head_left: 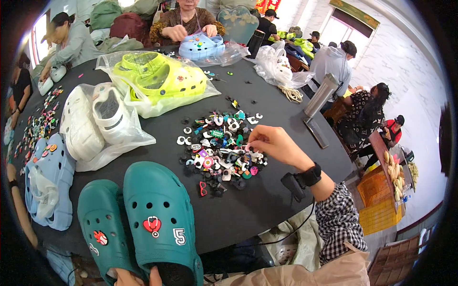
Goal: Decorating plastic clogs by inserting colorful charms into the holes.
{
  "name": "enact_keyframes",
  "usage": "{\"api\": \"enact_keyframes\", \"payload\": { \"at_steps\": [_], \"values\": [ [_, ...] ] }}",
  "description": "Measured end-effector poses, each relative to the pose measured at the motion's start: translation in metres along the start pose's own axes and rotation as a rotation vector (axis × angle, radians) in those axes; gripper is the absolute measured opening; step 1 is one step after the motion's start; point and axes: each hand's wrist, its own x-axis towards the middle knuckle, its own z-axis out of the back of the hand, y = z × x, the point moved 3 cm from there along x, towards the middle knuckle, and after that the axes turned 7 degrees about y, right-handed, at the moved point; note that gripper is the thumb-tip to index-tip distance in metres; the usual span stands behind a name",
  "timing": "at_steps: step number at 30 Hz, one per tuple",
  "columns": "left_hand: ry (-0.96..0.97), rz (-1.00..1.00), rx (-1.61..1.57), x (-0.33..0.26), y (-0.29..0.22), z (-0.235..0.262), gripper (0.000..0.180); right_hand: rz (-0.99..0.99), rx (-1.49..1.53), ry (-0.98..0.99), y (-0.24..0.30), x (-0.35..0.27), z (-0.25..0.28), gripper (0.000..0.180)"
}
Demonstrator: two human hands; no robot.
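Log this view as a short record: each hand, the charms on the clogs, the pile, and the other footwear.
Left hand: mostly hidden, holding the green clogs at the heel end
Right hand: fingers at the right side of the charm pile; whether they grip a charm is unclear
On right-hand clog: red heart charm, white digit charm
Bagged: lime clogs, white clogs
Left of green pair: blue clogs
Far side: person handling a light blue clog

Live from the wearer's head, a wide fisheye view!
We're peering down over the desk (281,195), close above the hands (276,144), facing across to its far side, edges curving toward the dark rim.
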Motion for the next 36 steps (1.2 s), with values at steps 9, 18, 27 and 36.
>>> {"api": "enact_keyframes", "payload": {
  "at_steps": [9, 18, 27, 36],
  "values": [
    [-0.032, -0.032, -0.010, -0.001, 0.002, -0.001, 0.044, -0.114, 0.614, 0.020, 0.005, -0.021, 0.005, 0.006],
    [-0.062, -0.121, 0.030, 0.001, -0.001, 0.000, 0.048, -0.270, 0.361, -0.116, 0.060, -0.107, 0.042, 0.012],
    [-0.034, -0.063, 0.104, -0.004, 0.003, -0.001, 0.050, -0.232, 0.166, -0.313, 0.091, -0.142, 0.070, 0.016],
    [-0.007, -0.050, 0.031, 0.000, 0.000, -0.003, 0.047, -0.096, 0.190, -0.182, 0.061, -0.078, 0.034, 0.019]
  ]
}}
